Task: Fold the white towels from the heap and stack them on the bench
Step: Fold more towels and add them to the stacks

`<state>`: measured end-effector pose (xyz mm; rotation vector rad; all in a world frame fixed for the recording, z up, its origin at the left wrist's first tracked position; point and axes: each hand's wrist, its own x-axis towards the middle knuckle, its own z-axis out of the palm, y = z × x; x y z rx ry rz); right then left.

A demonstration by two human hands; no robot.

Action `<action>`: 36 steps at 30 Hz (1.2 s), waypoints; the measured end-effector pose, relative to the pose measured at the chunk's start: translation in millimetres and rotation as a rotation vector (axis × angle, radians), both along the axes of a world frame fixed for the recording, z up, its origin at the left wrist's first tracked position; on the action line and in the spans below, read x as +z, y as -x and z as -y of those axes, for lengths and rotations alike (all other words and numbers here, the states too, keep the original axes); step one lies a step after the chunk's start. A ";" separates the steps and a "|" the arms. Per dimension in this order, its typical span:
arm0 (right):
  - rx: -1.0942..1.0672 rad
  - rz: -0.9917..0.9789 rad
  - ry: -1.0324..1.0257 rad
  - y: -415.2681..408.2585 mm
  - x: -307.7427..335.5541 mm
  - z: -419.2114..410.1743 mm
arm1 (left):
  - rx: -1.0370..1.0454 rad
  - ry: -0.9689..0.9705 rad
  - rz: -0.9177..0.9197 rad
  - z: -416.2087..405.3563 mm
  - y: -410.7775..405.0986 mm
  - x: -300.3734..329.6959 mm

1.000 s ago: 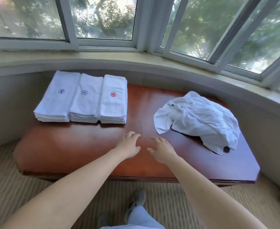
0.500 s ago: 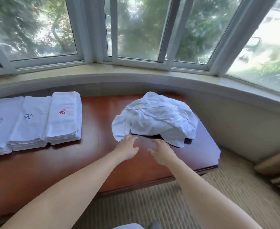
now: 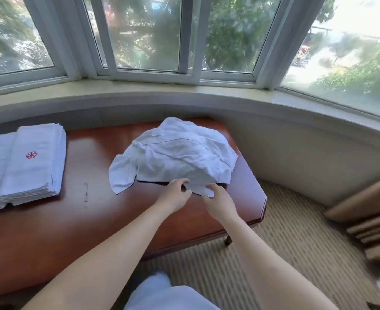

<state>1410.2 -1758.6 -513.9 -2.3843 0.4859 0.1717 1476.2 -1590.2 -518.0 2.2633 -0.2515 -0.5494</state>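
A heap of crumpled white towels (image 3: 180,153) lies on the right half of the red-brown wooden bench (image 3: 95,220). My left hand (image 3: 175,194) and my right hand (image 3: 218,201) are at the heap's near edge, side by side. Both hands pinch a small flap of white towel (image 3: 199,189) that sticks out between them. At the left of the bench stand stacks of folded white towels (image 3: 34,162); the nearest stack carries a red flower mark, and the stack beyond it is cut off by the frame edge.
A curved window sill (image 3: 207,97) and a low wall run behind and to the right of the bench. Striped carpet (image 3: 285,242) covers the floor at the right. Brown wooden furniture (image 3: 368,220) stands at the far right. My knee shows at the bottom.
The view has swung right and closer to the heap. Both hands moved forward from the bare bench to the heap's near edge and took hold of a towel flap.
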 end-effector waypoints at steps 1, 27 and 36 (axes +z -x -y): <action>-0.002 -0.008 -0.009 -2.7 -2.6 5.5 | 0.006 -0.003 -0.011 6.1 -3.4 -3.5; 0.132 -0.208 -0.023 -294.0 -105.4 96.9 | 0.856 0.626 -0.666 124.6 -298.5 -94.0; 0.085 -0.173 -0.044 -324.6 -123.4 101.0 | 1.179 0.727 -0.755 144.6 -357.3 -98.5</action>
